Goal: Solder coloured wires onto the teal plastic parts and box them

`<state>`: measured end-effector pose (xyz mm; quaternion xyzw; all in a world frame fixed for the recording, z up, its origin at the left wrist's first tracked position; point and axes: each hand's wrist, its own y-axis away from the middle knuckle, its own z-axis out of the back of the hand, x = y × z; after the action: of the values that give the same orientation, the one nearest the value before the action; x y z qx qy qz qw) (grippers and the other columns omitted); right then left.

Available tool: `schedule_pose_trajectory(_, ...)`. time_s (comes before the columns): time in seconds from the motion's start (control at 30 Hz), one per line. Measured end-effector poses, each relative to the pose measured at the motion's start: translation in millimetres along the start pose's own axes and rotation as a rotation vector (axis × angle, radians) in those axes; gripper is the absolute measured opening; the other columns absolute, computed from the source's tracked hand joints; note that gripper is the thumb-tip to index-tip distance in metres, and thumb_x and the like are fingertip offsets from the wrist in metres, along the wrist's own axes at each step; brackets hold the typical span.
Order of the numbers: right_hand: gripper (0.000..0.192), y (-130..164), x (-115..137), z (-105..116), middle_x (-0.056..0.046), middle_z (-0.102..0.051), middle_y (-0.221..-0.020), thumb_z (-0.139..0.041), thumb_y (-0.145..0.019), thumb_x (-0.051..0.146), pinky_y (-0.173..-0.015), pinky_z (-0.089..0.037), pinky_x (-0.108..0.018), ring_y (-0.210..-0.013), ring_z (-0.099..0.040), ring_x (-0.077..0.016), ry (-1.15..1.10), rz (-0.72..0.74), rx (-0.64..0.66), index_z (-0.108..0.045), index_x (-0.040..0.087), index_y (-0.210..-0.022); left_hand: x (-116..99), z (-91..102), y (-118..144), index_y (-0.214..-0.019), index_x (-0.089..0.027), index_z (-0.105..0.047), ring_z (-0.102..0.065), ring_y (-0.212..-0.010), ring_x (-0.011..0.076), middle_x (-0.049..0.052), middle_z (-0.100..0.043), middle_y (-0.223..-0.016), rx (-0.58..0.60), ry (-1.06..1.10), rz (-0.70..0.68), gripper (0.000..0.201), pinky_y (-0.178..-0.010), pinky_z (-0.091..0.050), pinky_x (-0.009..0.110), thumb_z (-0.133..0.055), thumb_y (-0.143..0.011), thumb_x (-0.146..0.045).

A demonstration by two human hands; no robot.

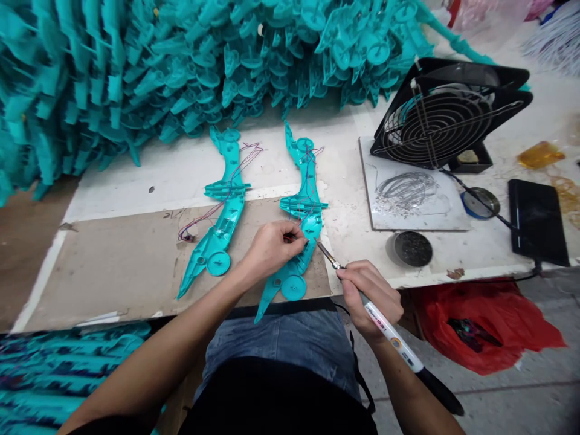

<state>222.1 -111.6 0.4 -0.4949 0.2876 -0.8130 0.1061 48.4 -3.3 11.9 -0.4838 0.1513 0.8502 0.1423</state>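
Observation:
My right hand grips a soldering iron with a white handle and black end. Its metal tip points at the lower half of a teal bow-shaped plastic shell, close to my left fingertips. My left hand is closed in a pinch over that shell, on thin wires whose ends are hidden by the fingers. Red and dark wires run along the upper part of this shell. To the left lies a second teal shell, with loose wires and a small dark part at their end.
A big heap of teal shells fills the back. On the right stand a black fan, a board with solder wire, a round tin and a black box. A red bag sits below the table edge.

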Motion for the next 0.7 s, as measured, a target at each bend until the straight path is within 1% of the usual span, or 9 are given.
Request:
schedule_pose_trajectory(0.13, 0.041, 0.0, -1.1, -1.0, -0.003, -0.062, -0.071, -0.057, -0.078, 0.008, -0.054, -0.052, -0.041, -0.063, -0.061, -0.0248, -0.022, 0.001, -0.001, -0.067, 0.037, -0.106, 0.3, -0.9, 0.3, -0.07, -0.015, -0.067, -0.056, -0.06, 0.0117, 0.001, -0.066, -0.066, -0.002, 0.01, 0.004, 0.01, -0.057, -0.039, 0.022, -0.058, -0.073, -0.018)
schedule_pose_trajectory(0.33, 0.041, 1.7, -1.1, -0.2, -0.003, -0.062, -0.071, -0.057, -0.078, 0.009, -0.057, -0.053, -0.041, -0.064, -0.061, -0.0248, -0.023, -0.019, -0.004, -0.067, 0.038, -0.106, -0.2, -2.9, 0.8, -0.069, -0.014, -0.067, -0.055, -0.06, 0.0111, 0.0, -0.065, -0.066, -0.027, 0.016, 0.02, 0.009, -0.056, -0.04, 0.021, -0.059, -0.072, -0.016)
schedule_pose_trajectory(0.47, 0.04, 2.2, -0.8, 0.6, -0.003, -0.062, -0.071, -0.057, -0.079, 0.009, -0.056, -0.053, -0.041, -0.063, -0.061, -0.0251, -0.012, -0.011, -0.01, -0.066, 0.037, -0.106, 0.4, -4.2, 3.4, -0.072, -0.014, -0.067, -0.055, -0.059, 0.0113, 0.0, -0.065, -0.066, -0.038, -0.01, 0.05, 0.009, -0.055, -0.038, 0.021, -0.059, -0.073, -0.018)
schedule_pose_trajectory(0.6, 0.039, 2.7, 0.1, 2.0, -0.002, -0.062, -0.07, -0.057, -0.08, 0.011, -0.053, -0.052, -0.041, -0.062, -0.061, -0.0255, 0.016, -0.016, -0.017, -0.065, 0.039, -0.106, 0.9, -6.5, 5.7, -0.072, -0.015, -0.066, -0.057, -0.061, 0.0121, 0.0, -0.066, -0.067, -0.061, -0.024, 0.042, 0.01, -0.057, -0.039, 0.022, -0.058, -0.075, -0.02)
schedule_pose_trajectory(0.7, 0.039, 3.2, 1.3, 4.4, -0.003, -0.062, -0.071, -0.057, -0.079, 0.01, -0.054, -0.052, -0.041, -0.064, -0.061, -0.0256, 0.018, -0.023, -0.02, -0.065, 0.038, -0.106, 1.4, -8.5, 6.4, -0.072, -0.016, -0.065, -0.058, -0.061, 0.012, 0.0, -0.066, -0.068, -0.089, -0.016, 0.032, 0.01, -0.058, -0.04, 0.022, -0.057, -0.077, -0.02)
